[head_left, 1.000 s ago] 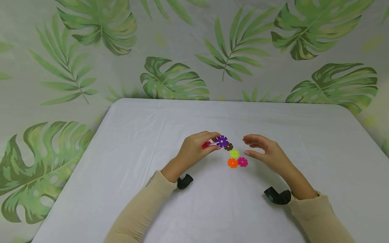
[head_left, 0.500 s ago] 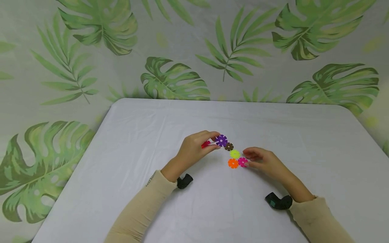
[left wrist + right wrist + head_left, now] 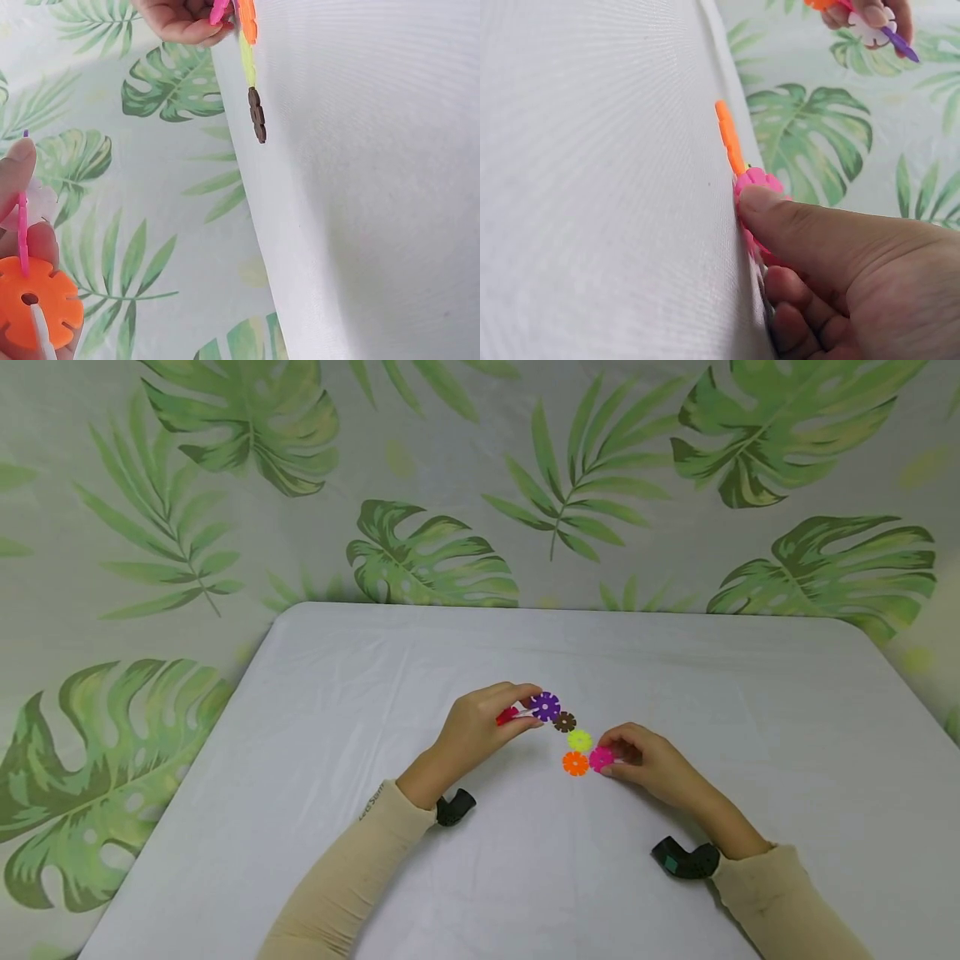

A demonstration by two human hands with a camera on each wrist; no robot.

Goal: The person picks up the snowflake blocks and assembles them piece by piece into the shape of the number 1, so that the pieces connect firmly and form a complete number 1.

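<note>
Purple notched plastic disc [image 3: 546, 706], joined to other snap-together discs, sits pinched in the left hand [image 3: 480, 731] above the white tablecloth [image 3: 360, 710]. Brown [image 3: 564, 722], lime [image 3: 579, 741] and orange [image 3: 575, 763] flat scalloped discs lie between the hands. At the right, the right hand [image 3: 648, 762] pinches the pink disc [image 3: 601, 758] lying on the cloth, touching the orange one.

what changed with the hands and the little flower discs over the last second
The right hand came down and toward the person from above the discs and took hold of the pink disc lying on the table. The left hand kept gripping its joined cluster with the purple disc; the brown disc, yellow-green disc and orange disc stayed put.
</note>
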